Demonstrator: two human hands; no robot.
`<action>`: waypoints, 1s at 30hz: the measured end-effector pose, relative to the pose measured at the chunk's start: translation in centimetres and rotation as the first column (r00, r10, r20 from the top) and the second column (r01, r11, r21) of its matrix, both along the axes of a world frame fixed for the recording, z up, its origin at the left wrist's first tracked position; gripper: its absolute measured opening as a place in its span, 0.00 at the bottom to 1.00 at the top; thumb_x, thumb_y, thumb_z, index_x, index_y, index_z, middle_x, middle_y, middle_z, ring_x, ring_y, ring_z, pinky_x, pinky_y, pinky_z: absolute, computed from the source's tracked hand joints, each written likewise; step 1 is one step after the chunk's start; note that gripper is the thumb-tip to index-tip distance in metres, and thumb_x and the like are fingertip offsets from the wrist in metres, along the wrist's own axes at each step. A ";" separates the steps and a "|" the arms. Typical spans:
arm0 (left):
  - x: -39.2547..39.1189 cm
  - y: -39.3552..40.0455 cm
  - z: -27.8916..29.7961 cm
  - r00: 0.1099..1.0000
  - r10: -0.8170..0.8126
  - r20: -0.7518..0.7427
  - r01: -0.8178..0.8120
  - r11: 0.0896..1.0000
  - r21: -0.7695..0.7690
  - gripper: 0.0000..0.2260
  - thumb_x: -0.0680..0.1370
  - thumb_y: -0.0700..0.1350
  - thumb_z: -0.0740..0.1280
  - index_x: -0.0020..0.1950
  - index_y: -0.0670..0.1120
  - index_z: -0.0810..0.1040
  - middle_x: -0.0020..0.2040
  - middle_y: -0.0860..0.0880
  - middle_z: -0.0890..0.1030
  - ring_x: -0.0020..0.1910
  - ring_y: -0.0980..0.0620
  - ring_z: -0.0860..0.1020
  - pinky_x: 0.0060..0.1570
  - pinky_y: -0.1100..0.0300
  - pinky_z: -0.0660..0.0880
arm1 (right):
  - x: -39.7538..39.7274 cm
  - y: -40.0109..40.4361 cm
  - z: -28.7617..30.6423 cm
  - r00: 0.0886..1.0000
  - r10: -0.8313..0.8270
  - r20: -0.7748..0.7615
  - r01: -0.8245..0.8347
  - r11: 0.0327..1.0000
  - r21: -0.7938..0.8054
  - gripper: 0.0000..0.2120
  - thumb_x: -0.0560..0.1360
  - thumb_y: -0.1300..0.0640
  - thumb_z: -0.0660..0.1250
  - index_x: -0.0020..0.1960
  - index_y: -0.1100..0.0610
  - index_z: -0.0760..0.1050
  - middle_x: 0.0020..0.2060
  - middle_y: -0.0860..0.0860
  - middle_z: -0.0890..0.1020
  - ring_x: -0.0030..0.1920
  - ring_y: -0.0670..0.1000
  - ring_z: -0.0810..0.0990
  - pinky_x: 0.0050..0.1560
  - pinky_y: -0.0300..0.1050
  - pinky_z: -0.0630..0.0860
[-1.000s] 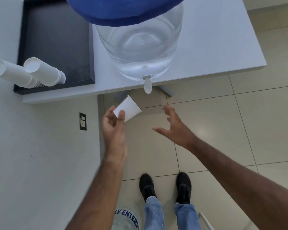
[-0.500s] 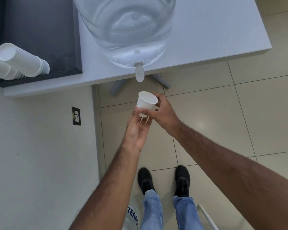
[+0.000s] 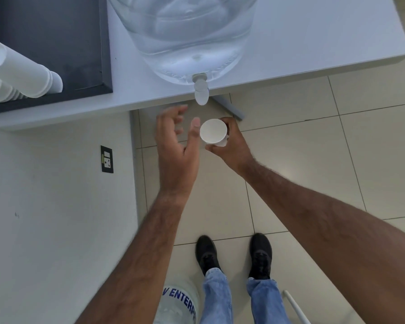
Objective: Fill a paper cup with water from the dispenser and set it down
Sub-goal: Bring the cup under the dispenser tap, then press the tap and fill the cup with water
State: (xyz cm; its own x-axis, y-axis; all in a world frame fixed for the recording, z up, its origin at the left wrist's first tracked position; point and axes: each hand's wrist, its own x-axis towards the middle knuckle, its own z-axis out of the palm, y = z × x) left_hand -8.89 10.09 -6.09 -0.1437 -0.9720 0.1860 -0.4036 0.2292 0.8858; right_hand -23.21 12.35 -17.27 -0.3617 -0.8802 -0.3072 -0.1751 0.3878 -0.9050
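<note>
A white paper cup [image 3: 213,131] stands upright in my right hand [image 3: 229,146], which grips it from the right and below. The cup looks empty and sits just below and in front of the white tap [image 3: 201,94] of the clear water dispenser bottle [image 3: 187,36] on the white table [image 3: 313,43]. My left hand [image 3: 175,146] is beside the cup on its left, fingers spread, thumb close to the cup's rim, holding nothing.
Stacks of white paper cups [image 3: 17,73] lie on a black tray [image 3: 56,43] at the table's left. A wall socket [image 3: 107,159] is on the white wall at left. A water bottle [image 3: 180,302] stands on the tiled floor by my shoes.
The cup passed from my left hand to my right hand. My left hand let go and opened, moving left. The cup now sits upright under the tap.
</note>
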 end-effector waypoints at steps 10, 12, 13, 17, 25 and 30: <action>0.3 -4.9 2.4 0.832 -0.025 0.554 0.294 0.868 -0.401 0.16 0.83 0.49 0.70 0.71 0.48 0.79 0.71 0.51 0.79 0.71 0.46 0.74 0.70 0.51 0.71 | 0.8 -2.5 -1.2 0.998 -0.062 0.012 0.062 0.997 -0.044 0.35 0.68 0.59 0.83 0.69 0.53 0.68 0.63 0.44 0.78 0.62 0.46 0.77 0.54 0.25 0.73; 0.3 -5.4 2.6 0.826 -0.028 0.563 0.303 0.864 -0.402 0.16 0.83 0.49 0.71 0.70 0.47 0.80 0.69 0.51 0.80 0.70 0.45 0.75 0.69 0.49 0.73 | 0.9 -2.8 -1.0 0.998 -0.068 0.014 0.068 0.996 -0.055 0.35 0.68 0.59 0.83 0.69 0.53 0.68 0.63 0.44 0.78 0.62 0.46 0.77 0.54 0.26 0.73; 0.3 -5.5 2.7 0.822 -0.030 0.569 0.307 0.864 -0.399 0.16 0.83 0.49 0.71 0.70 0.47 0.80 0.69 0.51 0.81 0.69 0.45 0.75 0.68 0.48 0.74 | 0.9 -3.0 -1.0 0.997 -0.071 0.015 0.072 0.996 -0.058 0.35 0.68 0.59 0.83 0.69 0.53 0.68 0.62 0.44 0.78 0.62 0.46 0.77 0.54 0.27 0.73; 0.2 -5.9 2.9 0.815 -0.058 0.577 0.328 0.866 -0.377 0.16 0.83 0.49 0.71 0.70 0.46 0.80 0.67 0.49 0.81 0.67 0.46 0.76 0.66 0.49 0.75 | 1.1 -3.5 -0.6 0.996 -0.083 0.020 0.085 0.994 -0.070 0.36 0.68 0.60 0.83 0.69 0.54 0.68 0.62 0.43 0.78 0.62 0.46 0.77 0.56 0.30 0.73; -0.2 -6.6 3.7 0.837 -0.091 0.539 0.316 0.885 -0.342 0.15 0.84 0.52 0.69 0.66 0.45 0.82 0.61 0.47 0.82 0.62 0.45 0.75 0.60 0.56 0.74 | 1.3 -4.4 -0.1 0.996 -0.085 0.025 0.087 0.991 -0.101 0.38 0.67 0.61 0.83 0.71 0.55 0.67 0.64 0.47 0.78 0.66 0.50 0.76 0.64 0.41 0.76; -0.3 -6.5 4.1 0.845 -0.095 0.526 0.305 0.894 -0.327 0.15 0.83 0.52 0.68 0.66 0.46 0.82 0.60 0.48 0.83 0.61 0.44 0.75 0.58 0.53 0.76 | 1.2 -4.5 0.0 0.995 -0.097 0.038 0.101 0.988 -0.120 0.36 0.67 0.62 0.83 0.69 0.55 0.68 0.63 0.48 0.79 0.65 0.51 0.78 0.64 0.44 0.77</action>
